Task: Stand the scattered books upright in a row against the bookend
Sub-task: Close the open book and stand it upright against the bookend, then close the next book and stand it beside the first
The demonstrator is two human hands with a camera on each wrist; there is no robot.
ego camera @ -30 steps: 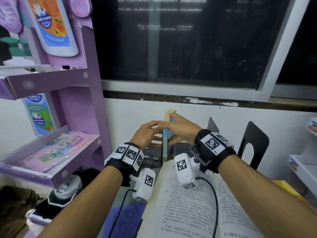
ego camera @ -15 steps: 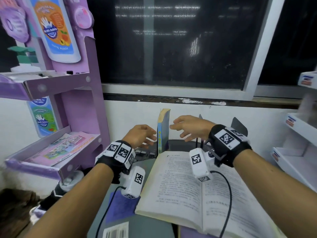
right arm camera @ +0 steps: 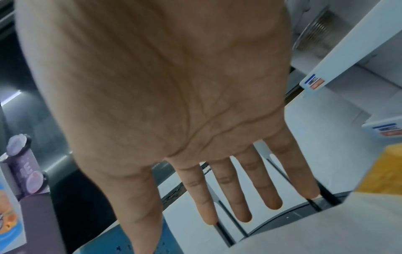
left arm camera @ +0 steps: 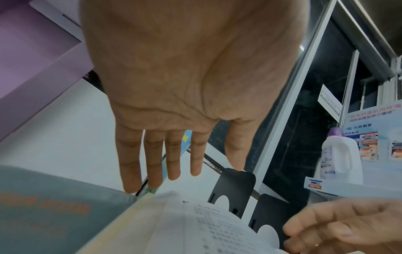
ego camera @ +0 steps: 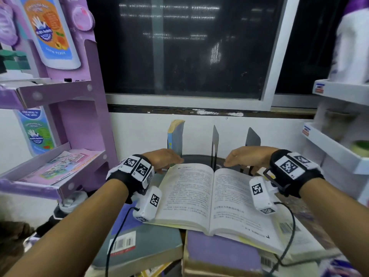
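A thin blue book [ego camera: 175,136] stands upright on its own near the wall, left of two black bookends [ego camera: 215,144] [ego camera: 252,138]. An open book [ego camera: 209,194] lies flat in front of them on other books. My left hand [ego camera: 165,159] hovers at the open book's far left corner, fingers straight and holding nothing. My right hand [ego camera: 239,157] is over its far right corner, equally empty. The left wrist view shows straight fingers [left arm camera: 174,165] in front of the blue book [left arm camera: 187,138] and the bookends [left arm camera: 237,187]. The right wrist view shows spread fingers [right arm camera: 243,197] above the page [right arm camera: 326,226].
A grey book [ego camera: 143,242] and a purple book [ego camera: 221,250] lie flat under the open one. A purple display shelf [ego camera: 65,168] stands close on the left, white shelves [ego camera: 335,148] on the right, and a wall with a dark window [ego camera: 179,56] behind.
Both hands have let go of the blue book and drawn back and apart to the open book's far corners. The blue book stays standing.
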